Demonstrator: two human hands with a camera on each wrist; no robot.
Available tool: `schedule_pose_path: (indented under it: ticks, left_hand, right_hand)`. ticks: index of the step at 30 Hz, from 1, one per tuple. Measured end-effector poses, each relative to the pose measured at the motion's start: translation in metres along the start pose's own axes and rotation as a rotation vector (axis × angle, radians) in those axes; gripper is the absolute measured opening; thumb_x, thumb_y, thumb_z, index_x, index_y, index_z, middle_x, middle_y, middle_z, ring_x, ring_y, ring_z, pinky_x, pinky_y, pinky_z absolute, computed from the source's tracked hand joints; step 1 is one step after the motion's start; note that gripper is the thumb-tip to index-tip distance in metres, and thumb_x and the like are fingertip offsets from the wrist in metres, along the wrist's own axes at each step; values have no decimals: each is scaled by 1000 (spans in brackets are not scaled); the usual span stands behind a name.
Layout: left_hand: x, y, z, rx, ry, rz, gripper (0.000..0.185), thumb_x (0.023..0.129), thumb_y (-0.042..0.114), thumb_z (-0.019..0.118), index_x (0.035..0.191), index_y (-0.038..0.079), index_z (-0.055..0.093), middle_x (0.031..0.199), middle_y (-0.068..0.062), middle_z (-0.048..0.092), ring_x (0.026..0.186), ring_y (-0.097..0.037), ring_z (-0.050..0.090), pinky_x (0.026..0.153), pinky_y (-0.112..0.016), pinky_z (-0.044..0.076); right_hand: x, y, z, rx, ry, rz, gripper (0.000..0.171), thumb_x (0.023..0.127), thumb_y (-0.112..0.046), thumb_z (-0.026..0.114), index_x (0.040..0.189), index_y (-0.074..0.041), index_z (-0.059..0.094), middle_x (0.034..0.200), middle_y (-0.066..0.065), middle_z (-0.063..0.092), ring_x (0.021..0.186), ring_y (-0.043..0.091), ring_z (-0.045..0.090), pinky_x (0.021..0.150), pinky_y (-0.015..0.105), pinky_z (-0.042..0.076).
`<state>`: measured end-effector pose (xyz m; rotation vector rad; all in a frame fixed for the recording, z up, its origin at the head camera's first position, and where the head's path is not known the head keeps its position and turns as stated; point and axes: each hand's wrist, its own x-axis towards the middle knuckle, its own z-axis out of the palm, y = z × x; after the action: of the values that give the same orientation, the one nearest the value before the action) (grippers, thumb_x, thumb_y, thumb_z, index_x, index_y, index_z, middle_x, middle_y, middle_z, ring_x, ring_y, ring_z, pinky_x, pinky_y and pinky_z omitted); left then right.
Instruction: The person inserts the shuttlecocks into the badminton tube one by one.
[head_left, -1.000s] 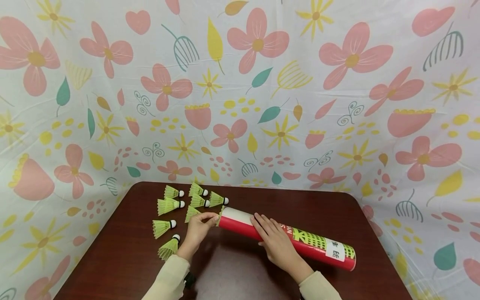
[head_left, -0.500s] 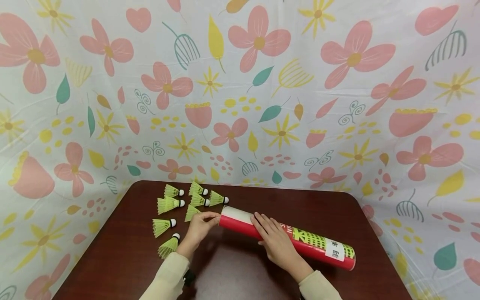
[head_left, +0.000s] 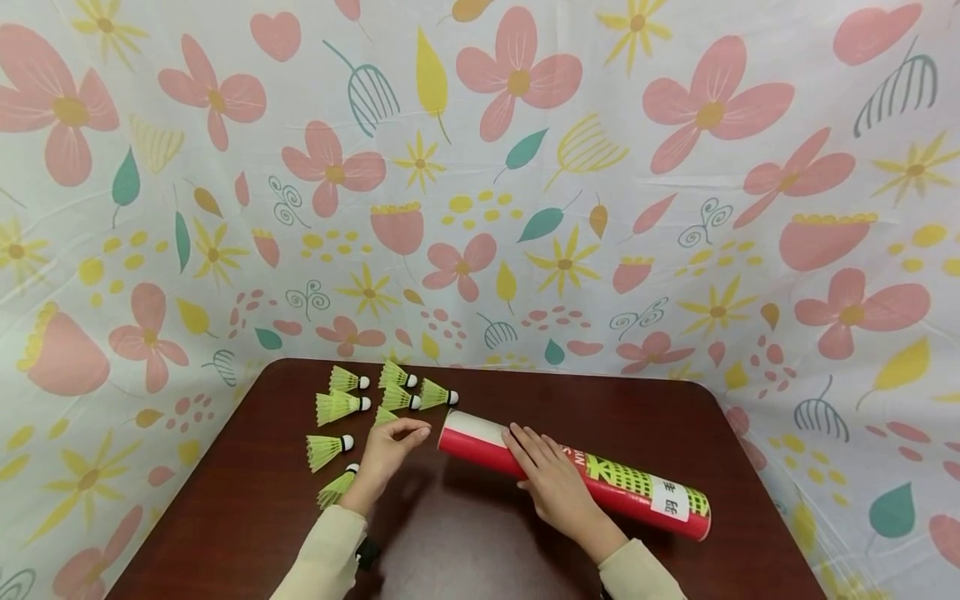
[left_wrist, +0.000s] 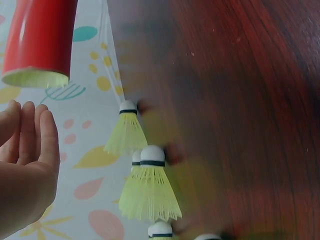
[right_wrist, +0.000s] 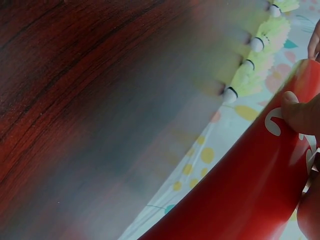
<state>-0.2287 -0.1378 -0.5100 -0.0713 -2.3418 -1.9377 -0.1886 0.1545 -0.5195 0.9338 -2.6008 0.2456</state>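
Note:
A red shuttlecock tube (head_left: 480,450) with a white band and a yellow-green printed end lies slanted across the middle of the head view. My right hand (head_left: 555,487) grips it near the middle; in the right wrist view its thumb (right_wrist: 295,111) lies across the red side. Just off the tube's left end is my left hand (head_left: 385,461), fingers loosely bent and holding nothing. The left wrist view looks toward the tube's mouth (left_wrist: 37,77), where yellow-green skirt edges show inside. Behind the left hand, a yellow-green shuttlecock (head_left: 386,414) is partly hidden.
Several more shuttlecocks lie to the left on the dark wooden table (head_left: 480,550), among them one at the front (head_left: 337,486) partly covered by the left wrist. A flower-patterned cloth (head_left: 480,183) hangs behind the table's back edge.
A shuttlecock skirt that stuck out of the tube's left end has gone inside, pushed by my left hand. That hand has since drawn back left from the mouth. The right hand stays put.

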Motion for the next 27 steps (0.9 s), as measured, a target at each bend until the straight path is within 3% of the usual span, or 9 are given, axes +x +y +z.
schedule_pose_path:
  ticks: [6,10,14,27]
  left_hand:
    - [-1,4,-14,-42,34,-29,18,86,8,72,100,-4,72,95,-15,70,88,-31,67,79,-36,55]
    - [-2,5,-28,-39,51,-64,20,88,6,70,104,-7,70,101,-18,68,85,-21,68,76,-29,54]
    - [-5,2,-45,-12,55,-117,24,90,9,68,109,-7,67,106,-17,67,84,-13,67,80,-31,54]
    - [-23,-13,-98,87,118,-199,29,92,12,66,114,-7,65,104,-16,69,86,-15,69,87,-43,52]
  right_hand:
    - [-1,3,0,-7,18,-9,87,81,-17,77,152,-12,27,152,11,35,137,28,37,107,48,34]
    - [0,5,-2,-9,31,-4,87,81,-18,77,152,-12,28,152,11,35,137,27,37,108,47,33]
    - [-1,5,-3,-12,31,-13,87,81,-18,77,152,-11,28,152,11,35,137,28,37,108,47,34]
    - [-3,7,-4,-8,45,-12,90,78,-17,80,152,-10,29,151,13,37,136,29,39,107,48,35]
